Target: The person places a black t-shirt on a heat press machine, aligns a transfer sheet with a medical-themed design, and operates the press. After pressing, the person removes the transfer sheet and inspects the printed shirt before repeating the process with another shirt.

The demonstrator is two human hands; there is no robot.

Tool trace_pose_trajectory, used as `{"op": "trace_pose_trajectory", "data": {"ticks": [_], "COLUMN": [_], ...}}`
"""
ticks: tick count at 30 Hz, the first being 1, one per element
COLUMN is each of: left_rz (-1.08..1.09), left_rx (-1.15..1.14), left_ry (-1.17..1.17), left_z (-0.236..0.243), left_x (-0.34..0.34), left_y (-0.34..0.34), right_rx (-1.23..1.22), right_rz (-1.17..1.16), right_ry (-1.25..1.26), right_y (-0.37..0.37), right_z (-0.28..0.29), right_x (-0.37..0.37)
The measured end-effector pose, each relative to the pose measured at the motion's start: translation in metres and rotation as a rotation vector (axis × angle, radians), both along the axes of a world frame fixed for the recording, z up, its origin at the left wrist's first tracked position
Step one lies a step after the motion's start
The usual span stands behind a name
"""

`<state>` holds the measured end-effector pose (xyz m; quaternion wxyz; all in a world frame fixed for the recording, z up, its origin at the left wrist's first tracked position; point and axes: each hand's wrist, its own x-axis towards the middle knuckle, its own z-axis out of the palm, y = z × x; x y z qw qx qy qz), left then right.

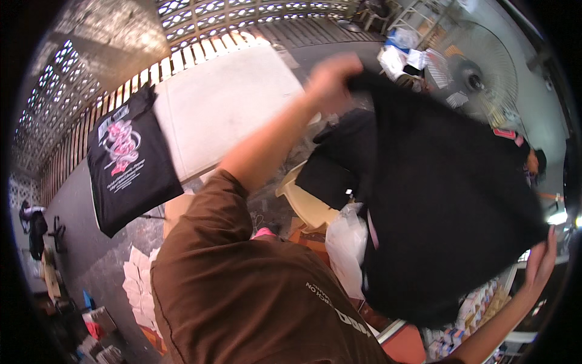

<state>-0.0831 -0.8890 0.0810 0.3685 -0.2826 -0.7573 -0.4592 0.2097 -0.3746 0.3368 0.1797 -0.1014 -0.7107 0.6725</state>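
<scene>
A black T-shirt (448, 206) hangs spread between my two hands on the right. My left hand (334, 79), smeared by motion, grips its upper left corner. My right hand (541, 259) holds the far right edge, low down. The shirt's front and any print are not visible from here. More black cloth (330, 167) lies on a cream plastic chair (315, 213), partly hidden behind the raised shirt. On the left end of the white table (227, 106) rests a pile of folded black shirts (130, 158), the top one with a pink and white print.
A white plastic bag (347, 249) hangs beside the chair. At the upper right stands a large fan (473, 79), near bags and papers (400, 57). Crumpled pale paper (140, 285) lies low on the left. Shelved small goods (479, 312) are below the shirt.
</scene>
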Motion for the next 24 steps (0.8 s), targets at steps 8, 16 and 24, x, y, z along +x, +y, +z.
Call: {"op": "trace_pose_trajectory", "data": {"ticks": [8, 16, 24], "left_rz": [-0.328, -0.058, 1.136], "left_rx": [0.809, 1.113, -0.527], "left_ry": [-0.188, -0.674, -1.095], "left_z": [0.114, -0.085, -0.243], "left_x": [-0.032, 0.009, 0.101], "left_y": [-0.404, -0.454, -0.375], "right_rx": [-0.679, -0.730, 1.154], "right_rz": [0.763, 0.500, 0.927], "right_ry": [0.054, -0.412, -0.461], "right_y": [-0.277, -0.452, -0.387], "right_z": [-0.117, -0.355, -0.458], "right_x": [-0.366, -0.452, -0.362]}}
